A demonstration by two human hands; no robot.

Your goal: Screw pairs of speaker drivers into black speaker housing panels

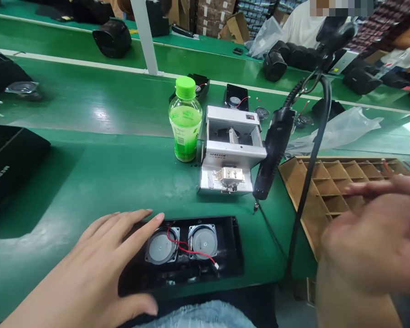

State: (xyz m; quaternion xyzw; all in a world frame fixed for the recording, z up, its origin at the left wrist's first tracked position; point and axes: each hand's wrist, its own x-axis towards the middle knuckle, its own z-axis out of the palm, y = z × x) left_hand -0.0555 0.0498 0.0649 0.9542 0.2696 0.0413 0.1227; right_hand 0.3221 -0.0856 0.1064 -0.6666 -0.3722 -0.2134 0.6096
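The left hand (89, 269) lay over the near end of a black speaker housing (237, 255), fingers spread and touching its rim. The housing sat open near the edge of the green workbench (71, 182), holding two round speaker drivers (202, 241) joined by red wire (191, 250). The right hand (369, 237) was above a cardboard compartment tray (328, 182), too blurred to tell how its fingers stood. An electric screwdriver (275, 150) hung just beside a silver screw feeder (230, 150)

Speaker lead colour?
The speaker lead is red; it shows best in the head view.
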